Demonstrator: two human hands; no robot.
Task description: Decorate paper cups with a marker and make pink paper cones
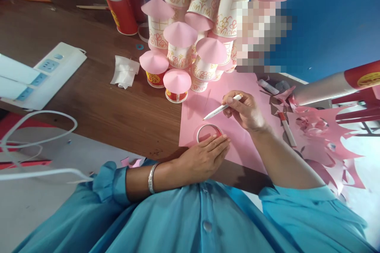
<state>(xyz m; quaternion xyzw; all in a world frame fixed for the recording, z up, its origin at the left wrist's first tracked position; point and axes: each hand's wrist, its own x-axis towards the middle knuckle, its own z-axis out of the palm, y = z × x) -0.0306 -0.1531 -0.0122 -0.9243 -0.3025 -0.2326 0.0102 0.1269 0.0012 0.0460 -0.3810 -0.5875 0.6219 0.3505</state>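
A sheet of pink paper [194,112] lies on the brown table in front of me. On its near part rests a ring [198,132] with a white edge and red inside. My left hand [208,154] lies flat over the ring's near side, fingers stretched out, hiding part of it. Above the paper my right hand [242,110] grips a white marker pen [221,109]. The pen slants down to the left, its tip just beyond the ring; whether it touches the paper I cannot tell.
Paper-cup towers with pink cone roofs [180,33] stand at the back. A red cup [121,12] is left of them, near a crumpled tissue [124,72]. A white power strip [56,69] sits at the left. Pink paper scraps [314,126] and another marker [287,129] lie right.
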